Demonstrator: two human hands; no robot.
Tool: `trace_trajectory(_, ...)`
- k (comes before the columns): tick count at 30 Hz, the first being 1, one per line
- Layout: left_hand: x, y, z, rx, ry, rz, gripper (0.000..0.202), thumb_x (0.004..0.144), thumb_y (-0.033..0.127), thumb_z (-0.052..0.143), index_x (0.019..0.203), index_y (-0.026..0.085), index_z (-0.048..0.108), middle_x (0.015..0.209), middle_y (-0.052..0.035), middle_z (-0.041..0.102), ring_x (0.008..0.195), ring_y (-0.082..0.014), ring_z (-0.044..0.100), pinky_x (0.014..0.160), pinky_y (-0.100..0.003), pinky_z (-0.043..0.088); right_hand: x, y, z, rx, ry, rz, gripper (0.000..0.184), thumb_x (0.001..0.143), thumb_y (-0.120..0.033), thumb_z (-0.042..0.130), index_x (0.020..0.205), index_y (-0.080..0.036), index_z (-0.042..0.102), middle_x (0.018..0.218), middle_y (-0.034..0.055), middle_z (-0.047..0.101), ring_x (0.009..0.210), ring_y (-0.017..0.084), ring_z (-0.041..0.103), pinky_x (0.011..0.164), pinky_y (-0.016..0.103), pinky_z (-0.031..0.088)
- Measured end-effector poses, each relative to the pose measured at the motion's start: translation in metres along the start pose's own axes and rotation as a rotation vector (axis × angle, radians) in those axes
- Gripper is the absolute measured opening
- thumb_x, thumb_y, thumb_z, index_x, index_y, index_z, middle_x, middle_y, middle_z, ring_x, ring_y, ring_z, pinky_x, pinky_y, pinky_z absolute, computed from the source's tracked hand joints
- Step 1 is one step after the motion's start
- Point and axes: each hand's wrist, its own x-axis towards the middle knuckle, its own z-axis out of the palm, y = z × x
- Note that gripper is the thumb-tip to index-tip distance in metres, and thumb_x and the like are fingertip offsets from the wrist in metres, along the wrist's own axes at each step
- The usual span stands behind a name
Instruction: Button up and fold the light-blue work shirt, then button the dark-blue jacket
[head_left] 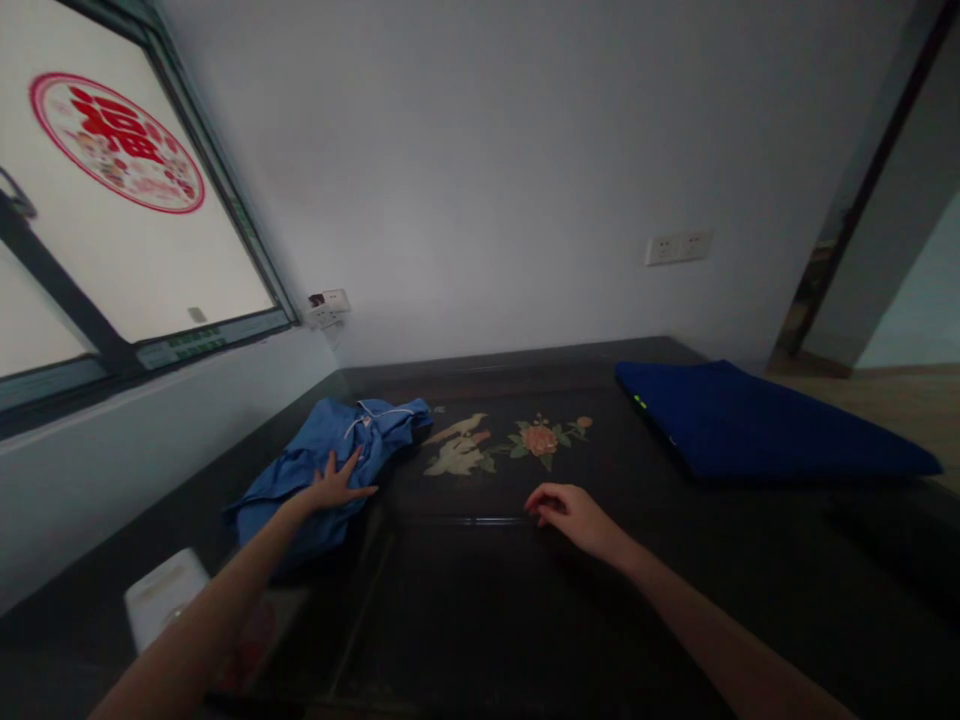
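Note:
A medium-blue garment (307, 450) with a thin white drawstring (390, 410) lies crumpled on the left of a dark, glossy tabletop (450, 600). My left hand (336, 487) rests on it with the fingers spread, pressing flat rather than gripping. Over the middle of the table is my right hand (564, 510), its fingers loosely curled and a gap between thumb and fingertips. Nothing shows in it. The closest thing to it is the flower-and-bird picture (540, 438) set into the tabletop. Whether the right hand touches the surface, I cannot tell.
A darker blue folded cloth (765, 420) lies flat at the right. Near my left forearm sits a white box-like object (165, 595), partly hidden. Behind are a wall with sockets (679, 247), a plug adapter (326, 308) and a window (112, 180) at the left.

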Motion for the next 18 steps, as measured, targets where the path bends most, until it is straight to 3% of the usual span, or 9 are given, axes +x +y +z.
trace_trajectory(3, 0.005, 0.001, 0.028, 0.018, -0.039, -0.027, 0.087, 0.077, 0.053, 0.054, 0.148, 0.017, 0.019, 0.151, -0.0226, 0.022, 0.139, -0.044, 0.008, 0.102, -0.061, 0.023, 0.0, -0.001, 0.003, -0.011, 0.004, -0.004, 0.021, 0.079, -0.009, 0.049, 0.086, -0.015, 0.067, 0.086, 0.0063, 0.069, 0.072, 0.014, 0.063, 0.068, 0.026, 0.048)
trace_trajectory(8, 0.021, 0.005, 0.049, -0.142, 0.12, -0.168, 0.061, 0.089, 0.056, 0.03, 0.146, 0.039, 0.019, 0.157, -0.0104, 0.004, 0.137, -0.0499, 0.012, 0.091, -0.077, 0.019, 0.0, -0.001, 0.004, -0.003, 0.006, 0.0, 0.021, 0.079, -0.007, 0.048, 0.085, -0.015, 0.067, 0.084, 0.0053, 0.069, 0.069, 0.013, 0.063, 0.066, 0.024, 0.047)
trace_trajectory(14, 0.041, 0.03, 0.055, -0.243, 0.208, -0.25, 0.058, 0.088, 0.056, 0.032, 0.144, 0.04, 0.026, 0.157, -0.0104, 0.006, 0.136, -0.0505, 0.01, 0.092, -0.078, 0.014, 0.0, -0.007, 0.0, -0.013, 0.03, -0.005, 0.021, 0.08, -0.008, 0.047, 0.086, -0.013, 0.066, 0.082, 0.0056, 0.068, 0.069, 0.014, 0.063, 0.066, 0.025, 0.048)
trace_trajectory(18, 0.053, 0.043, 0.054, -0.275, 0.26, -0.285, 0.058, 0.087, 0.054, 0.037, 0.142, 0.037, 0.031, 0.156, -0.0108, 0.01, 0.135, -0.0522, 0.011, 0.09, -0.079, 0.015, -0.004, -0.014, -0.018, -0.069, 0.088, -0.04, 0.02, 0.081, -0.012, 0.049, 0.089, -0.017, 0.066, 0.088, 0.0051, 0.068, 0.08, 0.016, 0.064, 0.073, 0.027, 0.049)
